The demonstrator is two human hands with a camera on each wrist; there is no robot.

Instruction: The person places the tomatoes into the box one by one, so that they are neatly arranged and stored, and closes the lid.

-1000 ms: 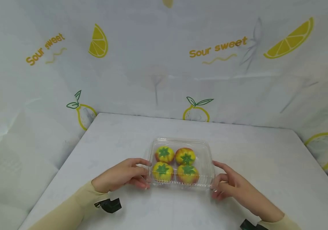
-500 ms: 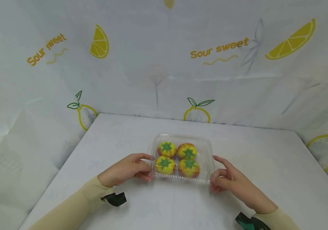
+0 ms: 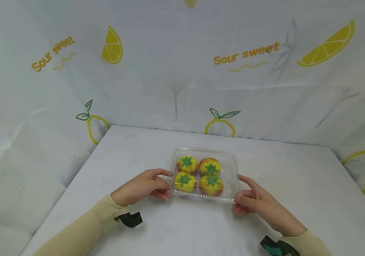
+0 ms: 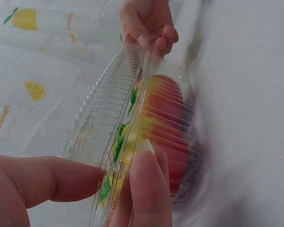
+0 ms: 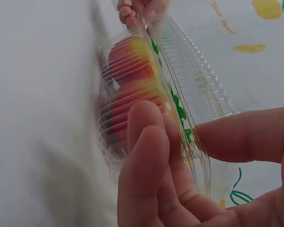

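A clear plastic clamshell box (image 3: pixel 228 174) lies in front of me in the head view, its lid down over several round yellow-and-red fruits (image 3: pixel 184 182) with green star-shaped tops, like persimmons. My left hand (image 3: pixel 145 185) pinches the box's left edge, thumb on the lid side and fingers against the ribbed wall, as the left wrist view shows. At the opposite edge, my right hand (image 3: pixel 259 204) grips the rim in the same way. In the right wrist view, the lid and base rims (image 5: pixel 173 99) run side by side. Whether the base touches the table is unclear.
A white-covered table (image 3: pixel 284 170) spreads around the box. Behind it and along both sides hangs a white sheet (image 3: pixel 156 71) printed with lemons and lettering. Dark straps (image 3: pixel 130 219) sit at both wrists.
Both hands have carried or slid the box a little away from me and slightly right, mostly in the first half second. Their hold on its sides looks the same.
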